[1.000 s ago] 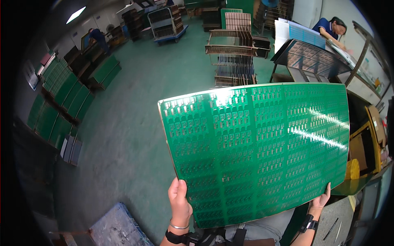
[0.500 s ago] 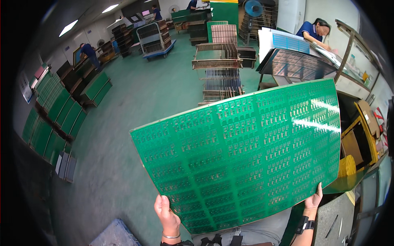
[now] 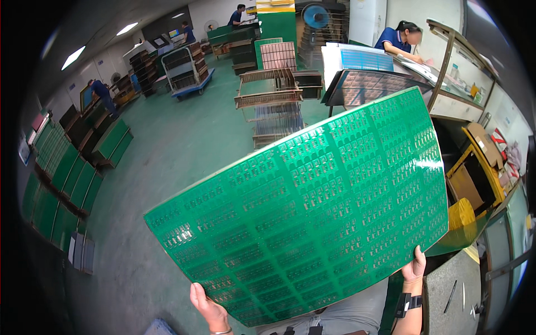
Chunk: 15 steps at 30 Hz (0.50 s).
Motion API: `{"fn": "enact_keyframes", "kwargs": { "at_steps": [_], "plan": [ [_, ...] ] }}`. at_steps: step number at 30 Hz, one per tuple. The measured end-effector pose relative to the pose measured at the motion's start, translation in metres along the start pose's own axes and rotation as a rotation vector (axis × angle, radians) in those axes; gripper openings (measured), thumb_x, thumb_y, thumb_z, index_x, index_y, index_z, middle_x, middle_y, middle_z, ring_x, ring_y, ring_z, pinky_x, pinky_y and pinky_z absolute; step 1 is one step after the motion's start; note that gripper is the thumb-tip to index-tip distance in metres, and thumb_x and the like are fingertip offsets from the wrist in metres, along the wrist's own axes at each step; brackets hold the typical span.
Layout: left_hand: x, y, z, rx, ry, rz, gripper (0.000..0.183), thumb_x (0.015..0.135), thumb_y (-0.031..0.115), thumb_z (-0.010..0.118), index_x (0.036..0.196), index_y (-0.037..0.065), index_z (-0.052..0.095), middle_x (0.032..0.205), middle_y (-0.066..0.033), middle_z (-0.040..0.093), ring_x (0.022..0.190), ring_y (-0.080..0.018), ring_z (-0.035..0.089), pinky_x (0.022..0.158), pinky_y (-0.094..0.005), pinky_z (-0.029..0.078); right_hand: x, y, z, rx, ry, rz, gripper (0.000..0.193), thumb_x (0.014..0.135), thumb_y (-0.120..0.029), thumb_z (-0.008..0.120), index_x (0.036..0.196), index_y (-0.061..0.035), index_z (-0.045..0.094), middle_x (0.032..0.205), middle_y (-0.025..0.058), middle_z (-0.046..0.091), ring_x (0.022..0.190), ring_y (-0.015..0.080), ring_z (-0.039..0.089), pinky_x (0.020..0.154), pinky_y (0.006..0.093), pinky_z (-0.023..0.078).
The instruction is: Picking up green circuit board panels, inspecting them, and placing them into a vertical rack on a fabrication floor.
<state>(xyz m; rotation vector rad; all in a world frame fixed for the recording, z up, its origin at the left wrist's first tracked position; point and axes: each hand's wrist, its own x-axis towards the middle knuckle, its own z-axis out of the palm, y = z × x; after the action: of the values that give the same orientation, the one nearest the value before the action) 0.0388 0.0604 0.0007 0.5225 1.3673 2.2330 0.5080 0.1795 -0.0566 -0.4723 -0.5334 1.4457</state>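
Observation:
A large green circuit board panel (image 3: 312,206), covered in rows of small repeated patterns, is held up tilted before me. Its right side sits higher than its left, and light glints off its right part. My left hand (image 3: 209,310) grips the lower left edge, thumb on the near face and fingers hidden behind. On the lower right edge, my right hand (image 3: 414,264) closes round the panel the same way, a black band on its wrist. The panel hides part of my lap.
Racks of upright panels (image 3: 273,114) stand beyond the board. A blue-based trolley (image 3: 187,72) is farther back. Green-sided racks (image 3: 67,173) line the left. At right a co-worker (image 3: 399,42) leans over a desk, near a yellow frame (image 3: 483,162) and a grey worktop (image 3: 455,296).
The panel has swung left and tilted more, its left corner dropping. Both hands moved left with it, still gripping. The whole room has shifted left in the view.

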Motion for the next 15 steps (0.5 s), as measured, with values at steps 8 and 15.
{"fn": "enact_keyframes", "kwargs": {
  "at_steps": [8, 15],
  "plan": [
    [0.002, -0.006, -0.010, -0.029, 0.061, 0.004, 0.026, 0.092, 0.023, 0.046, 0.098, -0.001, 0.052, 0.095, -0.0070, 0.057, 0.086, -0.0140, 0.052, 0.079, -0.0284, 0.040, -0.002, -0.001, 0.011, -0.035, -0.015, 0.005, 0.049, 0.086, -0.010, 0.055, 0.128, 0.0017, 0.034, 0.124, 0.0142, 0.048, 0.110, 0.0293, 0.050, 0.094, 0.0463, 0.041],
    [0.003, -0.006, -0.016, 0.012, 0.050, 0.037, 0.030, 0.093, 0.026, 0.044, 0.106, 0.000, 0.051, 0.103, -0.0059, 0.056, 0.093, -0.0153, 0.052, 0.082, -0.0297, 0.042, -0.006, -0.002, 0.031, -0.023, -0.019, 0.016, 0.051, 0.082, -0.008, 0.059, 0.126, 0.0018, 0.037, 0.121, 0.0146, 0.050, 0.108, 0.0304, 0.052, 0.092, 0.0474, 0.042]
  ]
}}
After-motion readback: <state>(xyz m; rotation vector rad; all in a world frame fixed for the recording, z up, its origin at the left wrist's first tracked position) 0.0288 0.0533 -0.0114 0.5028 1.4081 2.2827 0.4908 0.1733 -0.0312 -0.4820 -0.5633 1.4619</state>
